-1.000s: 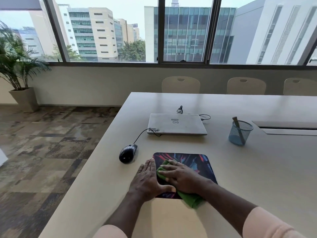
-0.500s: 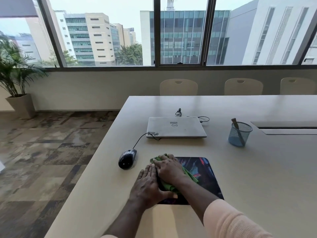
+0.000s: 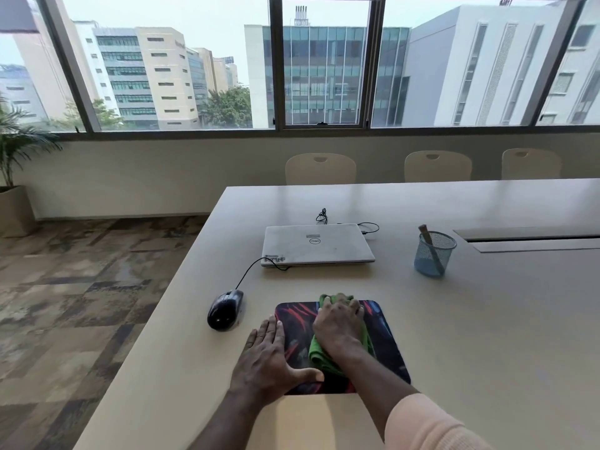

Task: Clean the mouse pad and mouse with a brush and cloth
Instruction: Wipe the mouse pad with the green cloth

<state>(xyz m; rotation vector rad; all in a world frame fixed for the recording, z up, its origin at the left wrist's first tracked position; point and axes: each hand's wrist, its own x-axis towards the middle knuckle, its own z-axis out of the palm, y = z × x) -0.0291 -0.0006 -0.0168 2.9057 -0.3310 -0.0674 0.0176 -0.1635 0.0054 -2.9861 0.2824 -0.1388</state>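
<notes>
The right grip point(image 3: 339, 324) lies flat, pressing the soft cloth point(image 3: 316, 350) on the bendy pad point(image 3: 386, 336). The left grip point(image 3: 269, 355), flat too, pins its slippy edge.

So there's a colourful mouse pad point(image 3: 386, 345) near the front edge of a big beige table point(image 3: 487, 319). The left hand point(image 3: 266, 362) is flat on the pad's 9 o'clock edge, fingers straight, thumb lying across the near corner. The right hand point(image 3: 339, 326) is palm-down on a bunched green cloth point(image 3: 316, 352) in the middle of the pad, fingertips reaching the pad's 12 o'clock edge. A black wired mouse point(image 3: 225, 309) sits off the pad at about 10 o'clock, just beside it, with its cable running to a closed silver laptop point(image 3: 316, 243) at 12 o'clock. At 2 o'clock there's a blue mesh cup point(image 3: 433, 254) with a brush point(image 3: 423, 230) leaning in it.
</notes>
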